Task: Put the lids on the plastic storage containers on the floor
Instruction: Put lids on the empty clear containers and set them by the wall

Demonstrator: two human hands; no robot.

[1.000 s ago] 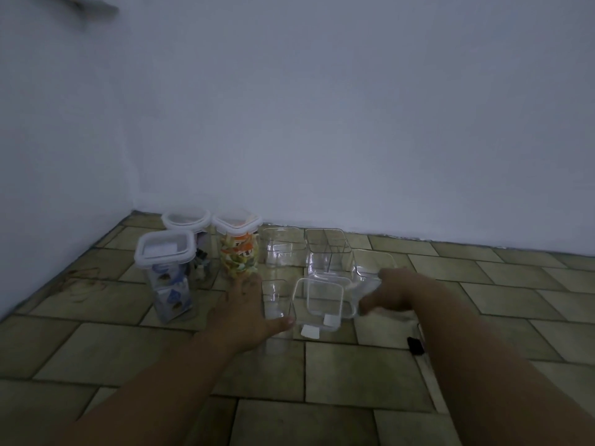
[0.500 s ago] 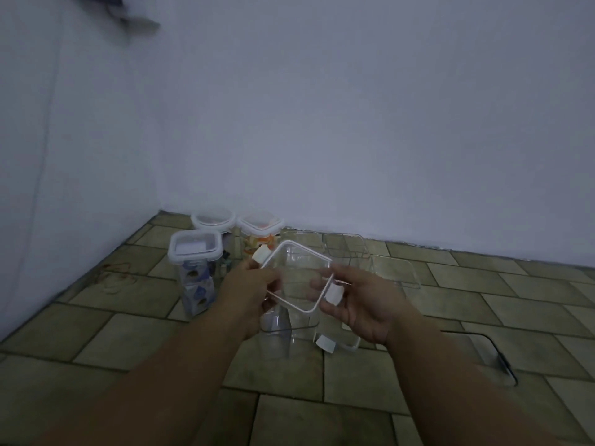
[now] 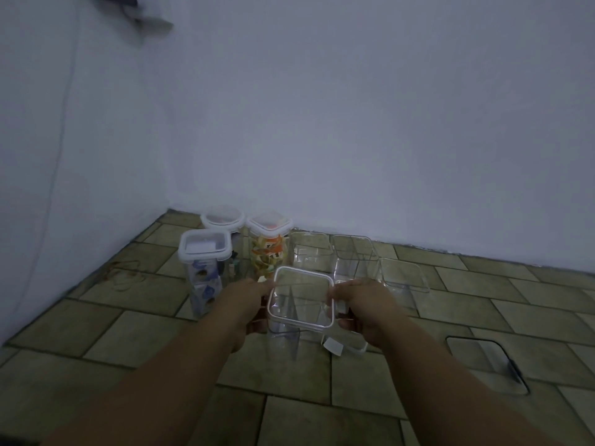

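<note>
A clear square lid with a white rim [image 3: 301, 297] lies flat on top of a tall clear empty container [image 3: 283, 336] on the tiled floor. My left hand [image 3: 249, 305] grips the lid's left edge. My right hand [image 3: 362, 312] grips its right edge, fingers curled over the clip. Another clear lid [image 3: 346, 344] lies on the floor just right of this container, partly under my right hand. Three open clear containers [image 3: 309, 255] [image 3: 352, 255] [image 3: 402, 278] stand behind.
Three lidded, filled containers [image 3: 204, 268] [image 3: 222, 220] [image 3: 269, 249] stand at the left near the wall corner. A dark-rimmed clear lid [image 3: 487, 363] lies on the floor to the right. White walls close off the back and left.
Both hands lifted a lid off the floor, held it tilted in the air, then lowered it flat onto the near clear container. The view shifted left.
</note>
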